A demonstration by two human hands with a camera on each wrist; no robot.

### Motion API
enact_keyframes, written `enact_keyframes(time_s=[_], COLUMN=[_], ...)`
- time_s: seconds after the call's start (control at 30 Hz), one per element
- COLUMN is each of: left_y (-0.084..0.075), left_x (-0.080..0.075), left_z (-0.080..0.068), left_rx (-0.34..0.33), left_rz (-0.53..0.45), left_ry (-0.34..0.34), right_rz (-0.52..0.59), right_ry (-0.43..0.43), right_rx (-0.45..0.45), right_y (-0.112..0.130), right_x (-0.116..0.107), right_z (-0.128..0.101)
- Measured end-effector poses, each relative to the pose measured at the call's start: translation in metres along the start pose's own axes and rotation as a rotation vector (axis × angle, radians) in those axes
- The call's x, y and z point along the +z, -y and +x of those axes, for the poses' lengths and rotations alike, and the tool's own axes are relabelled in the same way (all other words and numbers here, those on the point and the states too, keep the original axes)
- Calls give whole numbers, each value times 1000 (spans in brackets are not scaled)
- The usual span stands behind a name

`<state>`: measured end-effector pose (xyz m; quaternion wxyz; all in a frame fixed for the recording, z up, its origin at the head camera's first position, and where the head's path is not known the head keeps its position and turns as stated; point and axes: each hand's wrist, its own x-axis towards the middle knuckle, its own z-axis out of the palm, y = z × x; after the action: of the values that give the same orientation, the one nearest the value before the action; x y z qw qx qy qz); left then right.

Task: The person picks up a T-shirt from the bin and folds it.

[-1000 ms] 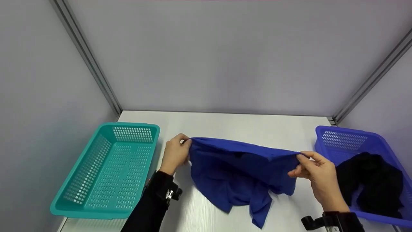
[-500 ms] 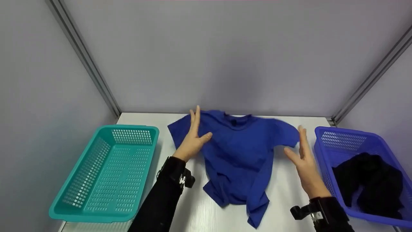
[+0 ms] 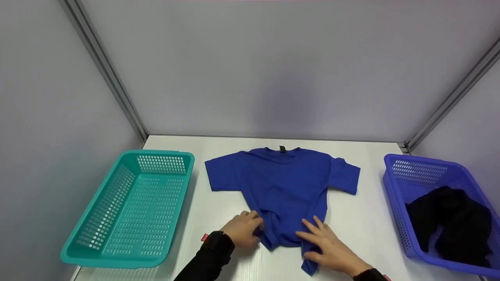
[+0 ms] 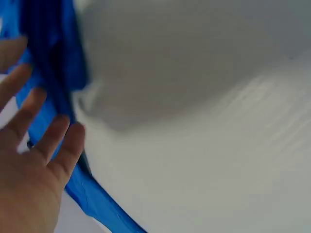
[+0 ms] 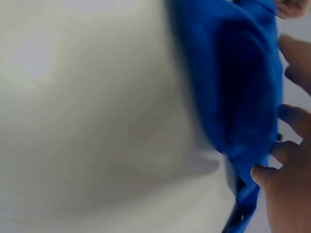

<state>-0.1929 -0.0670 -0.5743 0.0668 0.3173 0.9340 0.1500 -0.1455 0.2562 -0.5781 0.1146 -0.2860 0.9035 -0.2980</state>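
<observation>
A blue T-shirt (image 3: 289, 183) lies on the white table, neckline toward the back wall and short sleeves spread to both sides. Its lower part is bunched, and one corner hangs forward at the right. My left hand (image 3: 243, 229) is at the shirt's lower left edge; the left wrist view shows its fingers (image 4: 29, 104) loosely spread beside the blue cloth (image 4: 73, 53). Over the lower right corner reaches my right hand (image 3: 330, 249), fingers extended above the cloth and partly covering it. Neither hand grips the fabric.
To the left stands a teal perforated basket (image 3: 186, 179) with nothing in it. At the right, a purple-blue basket (image 3: 394, 187) holds black cloth (image 3: 457, 222). Grey wall panels (image 3: 273, 70) enclose the table (image 3: 367, 230) at the back and both sides.
My hands held the shirt up by its edge, then let go as it spread out flat toward the back. Both hands have since come down and toward me to its lower end.
</observation>
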Motion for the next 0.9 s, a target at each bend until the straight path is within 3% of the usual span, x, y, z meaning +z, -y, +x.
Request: enact_keyframes(time_s=[0.1, 0.2, 0.4, 0.5, 0.67, 0.77, 0.9], left_y=[-5, -7, 2, 13, 34, 42, 49], left_x=[14, 24, 36, 34, 17, -3, -35], left_z=[-2, -2, -2, -6, -18, -23, -30], left_rx=[55, 89, 126, 59, -136, -234, -372], left_rz=[152, 295, 491, 521, 474, 392, 199], left_ry=[-8, -94, -298, -341, -332, -315, -313], right_rz=[-61, -85, -102, -107, -97, -70, -31], right_ry=[111, 148, 27, -64, -188, -277, -450], right_rx=[-6, 44, 109, 199, 349, 377, 356], right_y=[-1, -4, -10, -12, -15, -15, -15], right_x=[12, 16, 19, 20, 20, 18, 14], right_z=[-1, -2, 1, 3, 6, 7, 6])
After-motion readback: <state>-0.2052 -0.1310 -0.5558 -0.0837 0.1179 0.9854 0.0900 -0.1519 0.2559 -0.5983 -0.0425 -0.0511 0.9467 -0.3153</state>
